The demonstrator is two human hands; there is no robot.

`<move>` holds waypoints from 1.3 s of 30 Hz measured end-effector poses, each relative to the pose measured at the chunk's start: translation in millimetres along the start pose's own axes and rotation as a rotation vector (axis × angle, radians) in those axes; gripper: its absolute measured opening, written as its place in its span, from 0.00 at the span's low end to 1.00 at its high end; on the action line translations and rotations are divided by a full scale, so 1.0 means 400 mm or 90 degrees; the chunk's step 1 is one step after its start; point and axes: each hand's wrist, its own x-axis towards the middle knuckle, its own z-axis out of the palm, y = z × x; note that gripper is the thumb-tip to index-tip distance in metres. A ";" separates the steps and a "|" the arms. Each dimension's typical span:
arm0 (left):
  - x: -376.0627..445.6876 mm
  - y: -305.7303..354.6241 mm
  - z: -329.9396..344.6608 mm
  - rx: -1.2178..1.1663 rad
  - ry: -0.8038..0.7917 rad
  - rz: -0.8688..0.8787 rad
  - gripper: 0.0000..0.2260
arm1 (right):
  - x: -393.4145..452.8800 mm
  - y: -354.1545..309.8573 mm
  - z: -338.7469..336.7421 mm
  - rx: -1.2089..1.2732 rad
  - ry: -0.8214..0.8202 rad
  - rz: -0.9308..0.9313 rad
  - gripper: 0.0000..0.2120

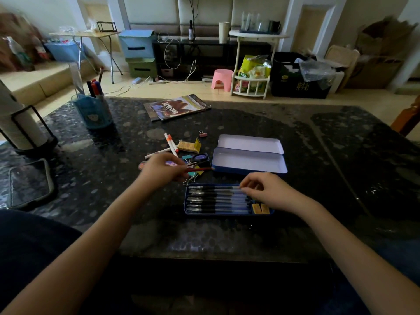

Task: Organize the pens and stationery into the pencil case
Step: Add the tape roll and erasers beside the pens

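A blue pencil case tray (188, 213) lies near me on the dark table, holding several black pens (216, 198) side by side and two yellow erasers (261, 208) at its right end. My right hand (263, 189) rests on the tray's right end, fingertips pinching the end of the top pen. My left hand (161, 170) holds a red pencil (201, 169) over a pile of loose stationery. The open blue tin case (248, 154) with a white inside lies behind the tray.
Loose items sit left of the tin: white markers (171, 144), a yellow eraser pack (189, 145), binder clips (203, 133), a dark ink pad (200, 158). A magazine (176, 107), a blue pen holder (93, 110), a paper roll stand (20, 130) and a phone (29, 183) stand around.
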 end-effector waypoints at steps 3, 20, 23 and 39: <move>-0.025 0.013 0.039 -0.052 -0.126 -0.068 0.03 | -0.001 -0.009 0.022 0.034 -0.019 -0.034 0.08; -0.049 0.016 0.080 0.070 -0.290 -0.047 0.04 | -0.006 -0.040 0.055 0.417 0.141 -0.005 0.08; -0.046 0.012 0.072 0.107 -0.250 -0.010 0.04 | -0.002 -0.032 0.043 0.366 0.144 -0.018 0.05; -0.042 -0.007 0.069 0.486 -0.280 0.135 0.07 | -0.011 -0.029 0.072 -0.133 -0.034 -0.089 0.07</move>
